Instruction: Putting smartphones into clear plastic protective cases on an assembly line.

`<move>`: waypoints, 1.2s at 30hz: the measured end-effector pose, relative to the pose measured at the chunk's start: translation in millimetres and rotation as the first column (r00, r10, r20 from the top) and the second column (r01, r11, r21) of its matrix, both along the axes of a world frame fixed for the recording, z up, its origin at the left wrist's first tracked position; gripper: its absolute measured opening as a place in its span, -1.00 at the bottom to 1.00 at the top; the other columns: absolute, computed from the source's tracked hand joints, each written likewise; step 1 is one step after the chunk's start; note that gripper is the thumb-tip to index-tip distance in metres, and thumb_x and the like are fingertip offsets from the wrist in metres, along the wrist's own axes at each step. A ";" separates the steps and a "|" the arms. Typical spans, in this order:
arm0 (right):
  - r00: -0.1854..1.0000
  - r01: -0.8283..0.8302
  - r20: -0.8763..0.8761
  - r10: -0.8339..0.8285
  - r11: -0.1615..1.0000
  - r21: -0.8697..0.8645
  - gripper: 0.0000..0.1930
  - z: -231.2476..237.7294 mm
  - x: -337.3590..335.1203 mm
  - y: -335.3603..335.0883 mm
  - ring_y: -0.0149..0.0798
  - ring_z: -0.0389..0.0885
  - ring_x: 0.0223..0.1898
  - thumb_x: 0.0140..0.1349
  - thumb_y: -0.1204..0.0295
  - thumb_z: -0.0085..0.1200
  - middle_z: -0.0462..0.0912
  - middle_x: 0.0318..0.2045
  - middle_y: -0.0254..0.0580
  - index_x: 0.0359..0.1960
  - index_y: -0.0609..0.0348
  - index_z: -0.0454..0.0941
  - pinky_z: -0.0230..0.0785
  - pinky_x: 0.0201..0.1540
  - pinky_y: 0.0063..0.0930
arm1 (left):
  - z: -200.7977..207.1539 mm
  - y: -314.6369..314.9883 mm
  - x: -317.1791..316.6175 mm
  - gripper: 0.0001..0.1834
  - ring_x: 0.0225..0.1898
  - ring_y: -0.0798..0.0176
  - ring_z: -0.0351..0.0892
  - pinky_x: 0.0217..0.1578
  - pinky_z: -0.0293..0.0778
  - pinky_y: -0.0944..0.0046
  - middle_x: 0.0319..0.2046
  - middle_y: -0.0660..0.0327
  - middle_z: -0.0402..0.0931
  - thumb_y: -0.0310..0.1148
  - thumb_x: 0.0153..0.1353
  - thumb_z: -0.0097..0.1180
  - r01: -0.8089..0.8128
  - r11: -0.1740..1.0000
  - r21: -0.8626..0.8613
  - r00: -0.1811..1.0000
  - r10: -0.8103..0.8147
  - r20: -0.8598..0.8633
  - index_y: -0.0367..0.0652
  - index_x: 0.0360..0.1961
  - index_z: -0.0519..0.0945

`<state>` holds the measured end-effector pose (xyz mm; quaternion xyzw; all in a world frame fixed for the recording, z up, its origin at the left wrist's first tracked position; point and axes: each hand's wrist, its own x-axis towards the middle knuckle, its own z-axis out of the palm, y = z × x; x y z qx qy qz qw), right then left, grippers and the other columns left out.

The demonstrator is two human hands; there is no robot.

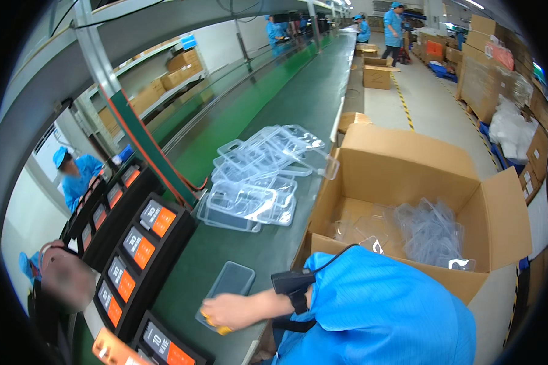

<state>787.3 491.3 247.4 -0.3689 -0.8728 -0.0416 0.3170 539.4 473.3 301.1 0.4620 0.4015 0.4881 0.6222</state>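
My right hand (232, 312), in a blue sleeve with a black device strapped at the wrist, reaches in from the right. Its fingers are curled over the near end of a clear plastic tray (232, 280) that lies flat on the green belt. Yellow shows at the fingertips, seemingly finger covers. Beyond it, a loose pile of similar clear trays (252, 176) rests on the belt. My left hand does not show. To the left, black display trays hold grey-and-orange boxes (139, 246) in rows.
An open cardboard box (408, 152) stands right of the belt, with clear plastic pieces (432, 234) inside. A metal post (128, 121) rises at the belt's left side. An orange case (115, 348) is at the lower left. Several people in blue work around the line.
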 end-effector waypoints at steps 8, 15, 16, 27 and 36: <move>0.615 -0.403 -0.754 -0.230 0.731 -0.551 -0.61 0.3 19.3 3.6 -0.34 0.39 -0.20 0.15 0.20 -0.08 0.46 -0.29 -0.25 -0.13 0.26 0.36 0.27 -0.17 -0.49 | -42.0 14.8 65.6 -0.65 -0.22 0.32 0.44 -0.22 0.39 0.32 -0.22 0.19 0.42 -0.36 0.14 -0.10 -0.026 0.988 0.152 0.999 0.029 -0.018 -0.27 -0.06 0.31; 0.369 -0.391 -0.882 -0.293 0.812 -0.433 -0.72 8.3 32.6 7.9 -0.54 0.37 -0.23 0.12 0.38 0.00 0.48 -0.27 -0.34 -0.17 0.25 0.39 0.28 -0.18 -0.57 | -38.4 25.1 90.8 -0.20 0.06 -0.09 0.11 0.05 0.09 0.11 0.04 -0.10 0.11 -0.32 -0.17 0.24 0.471 0.775 0.421 0.515 0.146 -0.845 -0.36 0.08 0.10; 0.375 -0.389 -0.885 -0.276 0.820 -0.420 -0.75 30.4 44.1 -5.1 -0.54 0.37 -0.28 0.08 0.38 0.04 0.50 -0.36 -0.33 -0.25 0.27 0.43 0.30 -0.25 -0.55 | -36.0 25.4 86.3 0.00 0.08 -0.17 0.06 0.07 0.06 0.07 0.05 -0.13 0.09 -0.28 -0.32 0.34 0.534 0.724 0.436 0.388 0.248 -0.888 -0.36 0.12 -0.01; 0.997 -0.061 0.019 0.069 0.961 -0.269 -0.76 15.5 64.2 -21.2 -0.17 0.36 -0.19 -0.22 0.33 0.13 0.41 -0.32 -0.17 -0.50 0.18 0.47 0.29 -0.16 -0.42 | -43.9 33.3 88.1 -0.07 0.01 0.03 0.27 0.00 0.19 0.23 -0.04 -0.04 0.28 -0.36 -0.41 0.36 0.492 0.822 0.287 0.372 0.100 -0.923 -0.34 0.06 0.14; 0.996 0.028 -0.063 -0.058 0.916 -0.400 0.04 -3.0 63.6 8.8 -0.01 0.17 0.03 -0.44 0.05 0.31 0.27 -0.07 0.09 0.10 0.37 0.04 -0.01 0.06 -0.28 | -22.5 12.1 81.9 -0.09 -0.01 0.11 0.28 0.04 0.17 0.24 -0.05 -0.02 0.30 -0.49 -0.49 0.40 0.349 0.817 0.459 0.522 0.238 -0.819 -0.34 0.03 0.24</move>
